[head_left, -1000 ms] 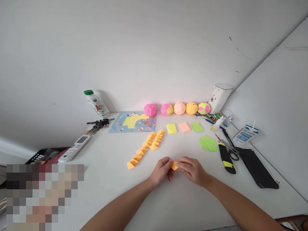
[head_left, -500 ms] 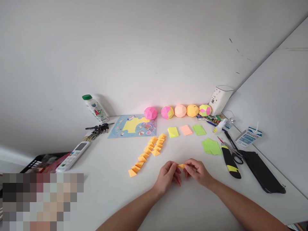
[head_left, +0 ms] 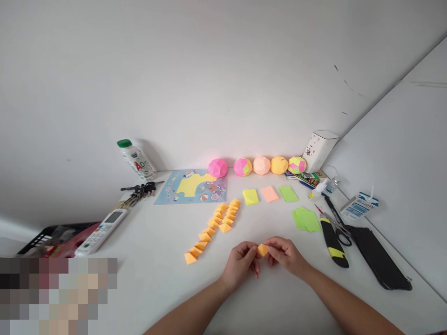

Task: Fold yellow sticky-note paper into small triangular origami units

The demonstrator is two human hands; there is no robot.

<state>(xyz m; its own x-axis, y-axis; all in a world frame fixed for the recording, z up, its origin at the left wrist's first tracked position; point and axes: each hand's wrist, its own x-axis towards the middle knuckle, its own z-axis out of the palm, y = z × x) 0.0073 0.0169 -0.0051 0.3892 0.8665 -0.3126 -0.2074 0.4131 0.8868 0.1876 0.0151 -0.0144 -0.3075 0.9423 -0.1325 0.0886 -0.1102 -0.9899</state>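
Between my two hands is a small folded orange paper piece [head_left: 262, 250], its creased face turned toward me. My left hand [head_left: 241, 261] pinches its left side between thumb and fingers. From the other side, my right hand [head_left: 283, 253] pinches its right edge; the fingers behind the paper are partly hidden. Left of my hands, two rows of similar folded orange paper pieces [head_left: 205, 237] lie on the white table [head_left: 153, 279]. Beyond my hands sit a yellow paper stack [head_left: 250, 196], a peach paper stack [head_left: 270, 194] and a green paper stack [head_left: 288, 193].
Several faceted paper balls [head_left: 261, 165] line the wall. Cut green paper [head_left: 306, 219], a box cutter [head_left: 334, 242], scissors [head_left: 344, 237] and a black pouch [head_left: 379, 258] lie at the right. A remote control [head_left: 101, 231], keys [head_left: 141, 190] and a white bottle [head_left: 137, 160] are at the left.
The orange paper piece has been tilted, so more of its face shows between my fingers. Both hands keep their pinch. The whole view has shifted slightly.
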